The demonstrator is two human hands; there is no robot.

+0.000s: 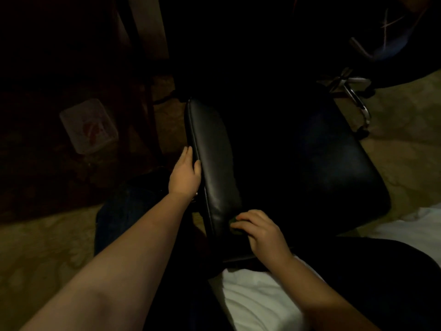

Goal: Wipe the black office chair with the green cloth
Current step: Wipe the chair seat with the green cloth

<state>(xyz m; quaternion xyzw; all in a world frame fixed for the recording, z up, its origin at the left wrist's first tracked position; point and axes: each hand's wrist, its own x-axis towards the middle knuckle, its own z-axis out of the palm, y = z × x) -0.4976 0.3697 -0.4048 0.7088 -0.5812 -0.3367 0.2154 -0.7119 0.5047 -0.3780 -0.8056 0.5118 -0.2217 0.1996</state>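
The black office chair (pixel 329 168) fills the middle of the dim view, its padded leather armrest (pixel 212 158) running toward me. My left hand (pixel 185 174) grips the armrest's outer left edge, thumb on top. My right hand (pixel 259 231) is curled round the green cloth (pixel 233 226) and holds it against the near inner end of the armrest. Only a small dark green bit of the cloth shows past my fingers.
A second chair's chrome base (pixel 353 96) stands at the upper right. A pale box (pixel 89 126) lies on the floor at the left beside dark furniture legs (pixel 148 68). White fabric (pixel 257 299) lies across the lower middle. Beige patterned floor (pixel 40 254) shows at the left.
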